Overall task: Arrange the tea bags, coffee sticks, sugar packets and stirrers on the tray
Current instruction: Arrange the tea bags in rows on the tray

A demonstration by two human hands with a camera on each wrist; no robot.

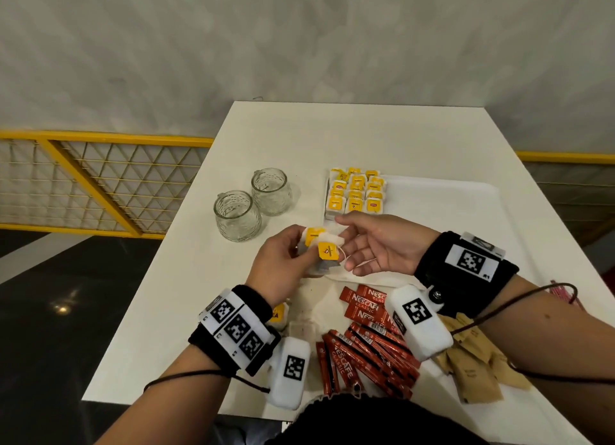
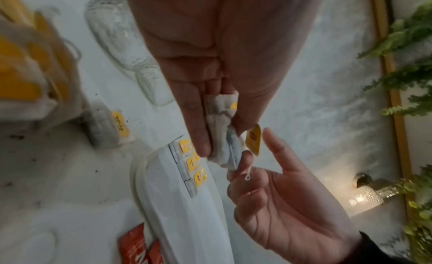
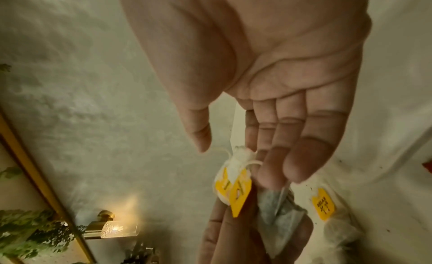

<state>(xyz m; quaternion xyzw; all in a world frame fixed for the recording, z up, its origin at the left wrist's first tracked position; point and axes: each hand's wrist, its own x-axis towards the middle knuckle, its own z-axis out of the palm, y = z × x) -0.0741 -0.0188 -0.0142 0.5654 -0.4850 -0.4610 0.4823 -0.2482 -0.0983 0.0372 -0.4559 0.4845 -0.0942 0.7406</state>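
My left hand (image 1: 296, 248) grips a small bunch of tea bags (image 1: 321, 248) with yellow tags, held above the table in front of the white tray (image 1: 449, 218). In the left wrist view its fingers (image 2: 198, 131) and thumb pinch the bags (image 2: 224, 149). My right hand (image 1: 362, 245) is open, palm up, its fingertips against the bunch, with a tag string lying across them. Several tea bags (image 1: 356, 191) lie in rows in the tray's far left corner. Red coffee sticks (image 1: 369, 341), brown sugar packets (image 1: 472, 364) and pink stirrers (image 1: 565, 295) lie on the table nearer me.
Two empty glass jars (image 1: 253, 205) stand left of the tray. A loose tea bag (image 1: 279, 315) lies on the table behind my left wrist. The table's left edge drops to a dark floor, with a yellow railing (image 1: 100, 178) beyond.
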